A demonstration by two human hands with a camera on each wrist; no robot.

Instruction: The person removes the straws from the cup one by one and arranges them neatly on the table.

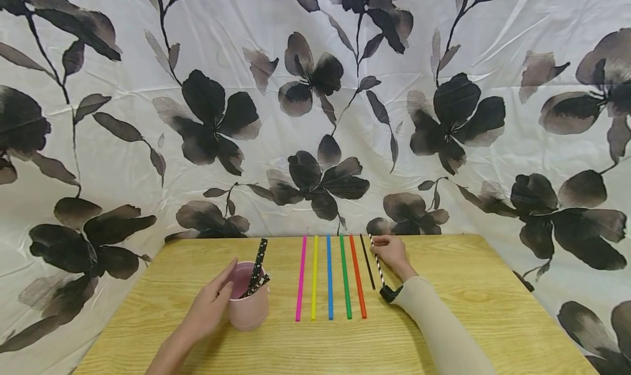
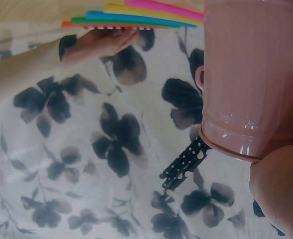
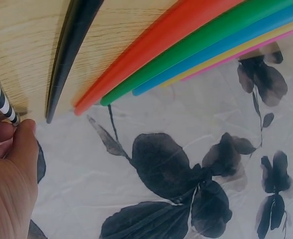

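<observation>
My left hand [image 1: 211,303] holds a small pink bucket [image 1: 248,312] by its left side, at the left of the row of straws. Black straws with white dots [image 1: 258,261] lean inside it and stick out over the rim; the left wrist view shows the pink bucket [image 2: 253,84] close up. At the right end of the row, my right hand [image 1: 393,253] pinches a black-and-white striped straw [image 1: 378,266] near its far end, between thumb and fingers. That striped straw [image 3: 1,102] lies along the table, beside a thin plain black straw [image 3: 69,62].
Pink [image 1: 301,279], yellow [image 1: 314,279], blue [image 1: 330,279], green [image 1: 345,279] and red [image 1: 357,279] straws lie side by side, spaced apart, on the wooden table [image 1: 305,350]. Behind the table hangs a white cloth [image 1: 276,145] with dark flowers.
</observation>
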